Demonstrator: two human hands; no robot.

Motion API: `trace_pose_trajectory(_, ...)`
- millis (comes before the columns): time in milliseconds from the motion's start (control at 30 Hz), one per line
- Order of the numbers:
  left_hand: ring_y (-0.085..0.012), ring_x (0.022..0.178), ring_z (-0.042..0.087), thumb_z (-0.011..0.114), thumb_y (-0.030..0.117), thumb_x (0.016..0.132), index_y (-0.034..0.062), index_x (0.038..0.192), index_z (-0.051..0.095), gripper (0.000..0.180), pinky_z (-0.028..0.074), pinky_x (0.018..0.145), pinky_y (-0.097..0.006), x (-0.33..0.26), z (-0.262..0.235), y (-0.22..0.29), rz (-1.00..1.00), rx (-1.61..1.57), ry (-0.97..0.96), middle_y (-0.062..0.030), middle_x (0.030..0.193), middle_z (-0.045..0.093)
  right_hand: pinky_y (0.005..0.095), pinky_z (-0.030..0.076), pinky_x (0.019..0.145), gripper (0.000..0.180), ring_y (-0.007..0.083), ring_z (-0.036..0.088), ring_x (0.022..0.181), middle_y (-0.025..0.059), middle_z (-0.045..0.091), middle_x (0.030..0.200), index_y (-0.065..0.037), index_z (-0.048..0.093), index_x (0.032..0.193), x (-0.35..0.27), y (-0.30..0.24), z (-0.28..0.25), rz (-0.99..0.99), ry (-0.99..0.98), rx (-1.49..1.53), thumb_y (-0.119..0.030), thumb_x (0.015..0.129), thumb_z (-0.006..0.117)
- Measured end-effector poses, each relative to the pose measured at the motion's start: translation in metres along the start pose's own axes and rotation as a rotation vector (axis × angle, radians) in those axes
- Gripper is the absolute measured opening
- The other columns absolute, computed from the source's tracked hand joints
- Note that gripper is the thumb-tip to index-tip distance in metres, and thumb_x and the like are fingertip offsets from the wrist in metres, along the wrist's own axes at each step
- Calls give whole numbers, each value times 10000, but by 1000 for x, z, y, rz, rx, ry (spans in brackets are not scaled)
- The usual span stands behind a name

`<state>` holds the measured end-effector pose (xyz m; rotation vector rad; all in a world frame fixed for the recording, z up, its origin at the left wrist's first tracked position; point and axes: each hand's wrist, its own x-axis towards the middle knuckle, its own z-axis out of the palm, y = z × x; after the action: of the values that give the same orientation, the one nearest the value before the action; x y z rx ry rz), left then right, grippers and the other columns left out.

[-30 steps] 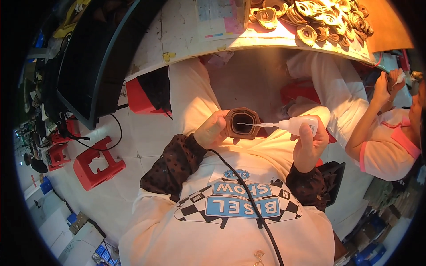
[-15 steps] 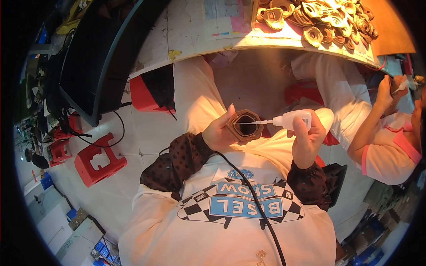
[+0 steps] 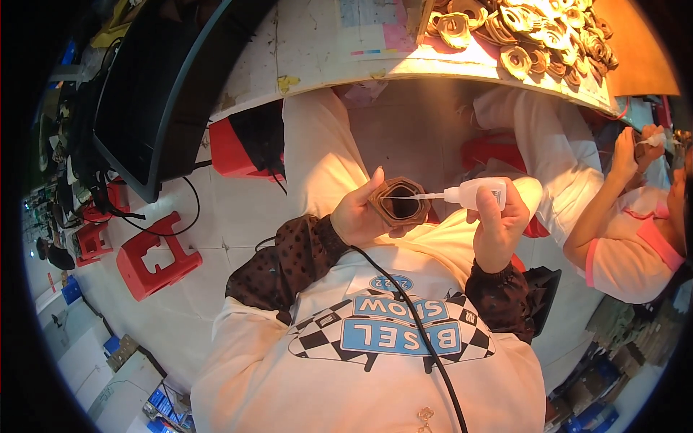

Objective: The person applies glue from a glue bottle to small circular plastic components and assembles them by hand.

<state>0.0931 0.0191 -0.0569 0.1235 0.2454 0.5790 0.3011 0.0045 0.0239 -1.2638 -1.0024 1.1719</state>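
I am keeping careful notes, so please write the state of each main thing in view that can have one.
Left hand: holding the brown piece
Right hand: gripping the bottle
Brown piece: opening facing the camera
Bottle: held sideways, thin tip over the opening
Brown rings: heaped on the table
Cable: hanging across the shirt

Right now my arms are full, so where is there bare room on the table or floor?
On the table, the pale patch between the black bin and the papers. On the floor, the tiles between the red stool and the person's left sleeve. The table's right side is crowded with brown ring-shaped pieces.
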Motion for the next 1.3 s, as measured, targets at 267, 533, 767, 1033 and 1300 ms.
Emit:
trace_pose_trajectory(267, -214, 720, 446, 181, 613, 950, 45, 1229, 510, 713, 343, 593, -293, 1, -3, -1, 15, 25, -73, -190, 1076, 579, 179, 394, 545, 123, 40, 505, 610, 20, 614, 752, -4, 604, 894, 1, -1, 3, -4, -5, 2, -125, 893, 626)
trace_pose_trajectory(533, -212, 736, 436, 188, 627, 942, 52, 1235, 510, 720, 329, 612, -287, 0, -1, -1, -7, -17, -37, -181, 1085, 576, 204, 390, 530, 153, 84, 519, 604, 73, 623, 785, 20, 584, 902, 1, 3, 3, 15, -15, -22, -133, 904, 576)
trace_pose_trajectory(767, -213, 769, 432, 200, 629, 940, 65, 1245, 508, 712, 317, 618, -289, 1, -4, -1, -18, -30, -58, -177, 1111, 571, 209, 385, 526, 169, 86, 515, 598, 74, 622, 782, 21, 586, 900, 2, 3, 4, 10, -26, 2, -147, 908, 577)
trace_pose_trajectory(1033, -216, 782, 428, 214, 625, 941, 70, 1249, 506, 698, 314, 631, -291, 1, 0, -1, -7, -84, -58, -180, 1099, 568, 206, 381, 523, 169, 83, 510, 597, 73, 622, 785, 20, 587, 896, 1, 5, 3, 12, -16, -5, -148, 910, 575)
trace_pose_trajectory(1300, -209, 768, 431, 226, 614, 946, 62, 1260, 492, 688, 335, 633, -286, 0, -1, -1, 7, -86, -33, -190, 1139, 549, 206, 382, 522, 162, 80, 512, 600, 70, 624, 786, 18, 591, 896, 2, 3, 5, 10, -9, -14, -143, 910, 576)
